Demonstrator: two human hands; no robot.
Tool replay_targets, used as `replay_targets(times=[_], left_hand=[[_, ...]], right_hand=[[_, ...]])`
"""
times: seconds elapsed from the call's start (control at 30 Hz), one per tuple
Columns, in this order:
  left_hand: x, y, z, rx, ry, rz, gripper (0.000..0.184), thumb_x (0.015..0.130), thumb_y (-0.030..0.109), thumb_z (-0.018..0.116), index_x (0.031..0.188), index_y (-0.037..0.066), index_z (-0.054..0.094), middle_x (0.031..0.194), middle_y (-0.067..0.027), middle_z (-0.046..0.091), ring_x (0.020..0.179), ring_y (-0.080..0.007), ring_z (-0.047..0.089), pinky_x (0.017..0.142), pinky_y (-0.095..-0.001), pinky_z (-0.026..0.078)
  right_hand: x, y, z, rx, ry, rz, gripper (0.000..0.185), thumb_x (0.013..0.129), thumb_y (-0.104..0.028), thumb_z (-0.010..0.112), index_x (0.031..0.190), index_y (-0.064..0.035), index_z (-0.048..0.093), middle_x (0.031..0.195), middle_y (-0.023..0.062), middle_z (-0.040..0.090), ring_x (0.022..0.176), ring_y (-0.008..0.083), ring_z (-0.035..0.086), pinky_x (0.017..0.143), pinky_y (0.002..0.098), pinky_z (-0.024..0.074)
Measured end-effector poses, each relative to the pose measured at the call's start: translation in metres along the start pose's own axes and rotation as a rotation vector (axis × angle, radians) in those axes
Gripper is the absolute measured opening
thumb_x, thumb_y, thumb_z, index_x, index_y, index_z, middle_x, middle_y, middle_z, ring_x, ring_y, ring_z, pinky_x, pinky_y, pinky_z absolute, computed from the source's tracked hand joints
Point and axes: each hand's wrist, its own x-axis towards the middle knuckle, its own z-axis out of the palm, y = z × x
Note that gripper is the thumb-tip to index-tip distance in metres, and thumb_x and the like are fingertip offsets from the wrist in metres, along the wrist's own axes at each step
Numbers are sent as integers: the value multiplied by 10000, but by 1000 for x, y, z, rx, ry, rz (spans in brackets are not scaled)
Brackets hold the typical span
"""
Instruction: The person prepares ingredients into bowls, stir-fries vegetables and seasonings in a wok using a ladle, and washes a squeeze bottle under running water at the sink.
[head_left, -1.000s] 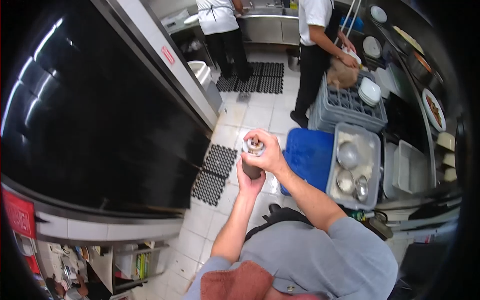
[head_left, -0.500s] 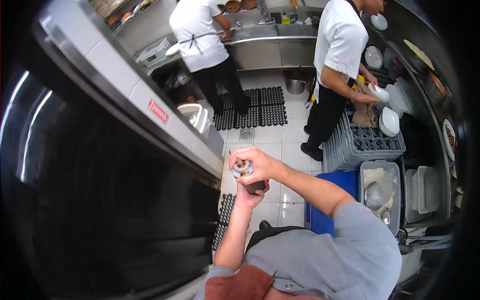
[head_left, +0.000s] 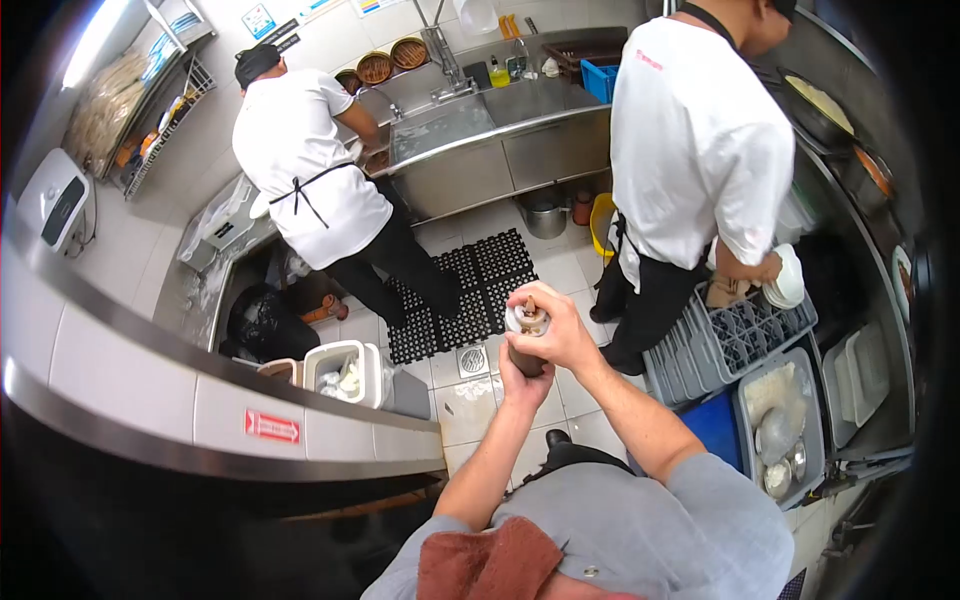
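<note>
Both my hands are wrapped round one upright bottle-like container (head_left: 526, 358) with a dark body and a whitish top, held in front of my chest. My right hand (head_left: 556, 325) grips its upper part, fingers curled round the pale neck. Below it, my left hand (head_left: 525, 386) is closed round the lower body. Something small and brown sticks up at the top; its details are too small to tell. A reddish-brown cloth (head_left: 488, 562) lies over my grey shirt.
One person in white (head_left: 310, 165) bends at the steel sink (head_left: 450, 185). Another person (head_left: 690, 140) handles white dishes (head_left: 785, 278) above a grey rack (head_left: 700, 345). A white bin (head_left: 345, 372) stands left, a tub of white powder (head_left: 780, 410) right, and a black mat (head_left: 480, 290) ahead.
The view has moved forward and tilted up, bringing the sink and both people closer. My hands still hold the container. The person at right has brought the white dish down to the stack.
</note>
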Motion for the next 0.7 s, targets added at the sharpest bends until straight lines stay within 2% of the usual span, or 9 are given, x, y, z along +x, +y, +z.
replay_targets(times=[0.1,0.23,0.27,0.33,0.4,0.47,0.5,0.53,0.7], left_hand=[[49,48,12,-2,67,-8,412,879,541,409,1129,236,531,1020,57,571,830,-114,551,578,-258,419],[104,114,34,19,62,-15,432,839,519,457,1121,202,543,994,22,589,835,-149,582,545,-251,459],[118,130,42,31,52,-30,433,836,516,464,1120,199,546,992,14,595,825,-155,593,532,-247,470],[152,160,57,47,-49,-64,353,894,481,464,1085,204,571,938,29,622,674,-127,627,456,-203,491],[198,184,55,-11,-77,-112,286,908,422,493,1067,199,577,934,40,635,672,-107,647,452,-191,517],[231,213,71,-76,-342,-217,270,928,387,488,1076,179,575,997,25,639,793,-122,666,562,-241,573],[243,221,93,-94,-162,-171,293,945,379,459,1099,157,571,1072,4,630,930,-148,651,725,-298,585],[263,231,104,-129,-208,-200,353,957,398,412,1147,141,560,1136,-21,606,1054,-181,604,876,-352,541],[362,250,159,71,-203,-150,443,955,390,314,1222,103,522,1220,-74,563,1136,-233,558,956,-389,489]], right_hand=[[61,25,9,-29,-40,35,509,622,-184,795,1072,-45,600,949,110,584,860,264,587,785,337,486],[139,65,31,-54,-80,-13,591,603,-277,846,1082,-35,599,925,106,582,833,261,588,778,341,485],[159,77,34,-36,-150,0,570,596,-253,845,1062,-27,608,939,106,594,860,257,597,794,333,485],[197,108,44,103,-268,-43,553,584,-198,819,1071,-28,621,1016,111,608,936,245,591,826,332,470],[227,131,56,153,-269,-60,510,577,-167,799,1033,-20,624,1006,113,619,926,248,597,824,339,477],[262,153,62,84,-172,-77,461,577,-146,782,988,-15,621,979,114,625,895,254,607,808,343,484],[278,161,60,56,-121,-46,422,583,-131,770,956,-13,614,960,121,628,872,255,614,792,342,490],[293,172,59,42,-90,-25,421,580,-123,770,957,-16,615,963,128,626,871,253,616,783,337,490],[367,226,38,-82,76,-57,424,578,-102,768,961,-16,608,977,135,621,888,248,612,791,333,485]])
